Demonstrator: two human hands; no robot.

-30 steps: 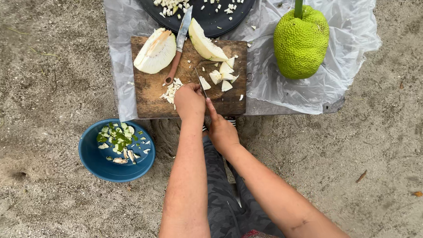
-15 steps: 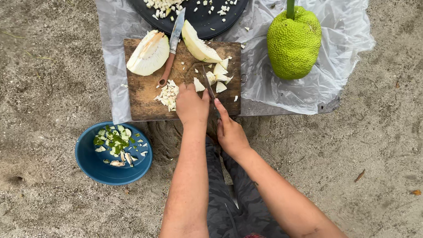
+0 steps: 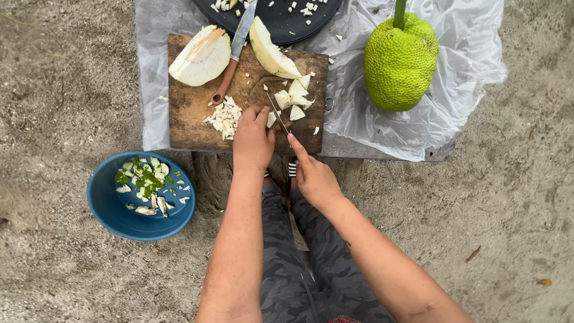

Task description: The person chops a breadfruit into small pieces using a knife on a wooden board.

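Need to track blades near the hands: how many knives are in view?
2. A thin-bladed knife is in the right hand, beside the left hand. A brown-handled knife lies on the wooden cutting board, its tip over the black round tray. Others may be hidden.

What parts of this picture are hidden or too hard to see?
Head view, the only view:
- The black tray: its far part is cut off by the top edge.
- The green fruit: its stem tip runs off the top edge.
- The small knife: its handle is covered by the right hand.
- The white piece is partly under the left hand.
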